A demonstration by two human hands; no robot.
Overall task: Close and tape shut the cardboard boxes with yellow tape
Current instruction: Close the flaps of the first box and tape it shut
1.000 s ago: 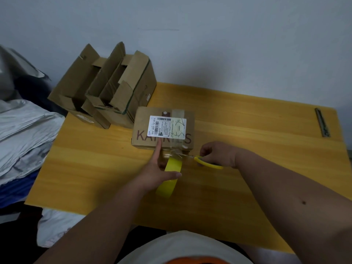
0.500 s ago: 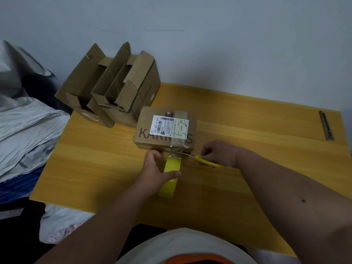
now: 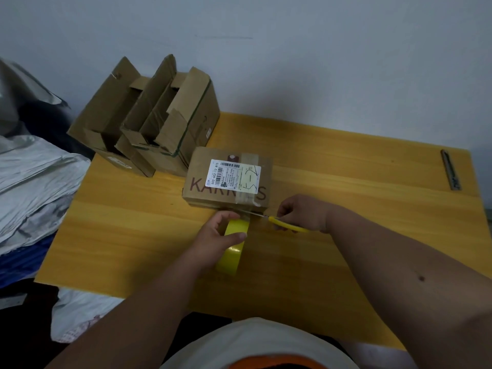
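Here a yellow wooden surface [image 3: 346, 161] holds two open boxes [image 3: 149, 121] at the back and a closed box [image 3: 229, 179] just in front. The left hand [image 3: 213, 241] grips the yellow tape roll [image 3: 233, 249] right beside the closed box. The right hand [image 3: 303, 213] holds yellow scissors [image 3: 287, 225], their blades at the box's near edge.

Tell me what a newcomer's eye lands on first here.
Probably the yellow tape roll gripped by the left hand at table centre, with the right hand holding yellow-handled scissors beside it. Just behind sits the closed labelled box; two open boxes stand at the table's far-left corner.
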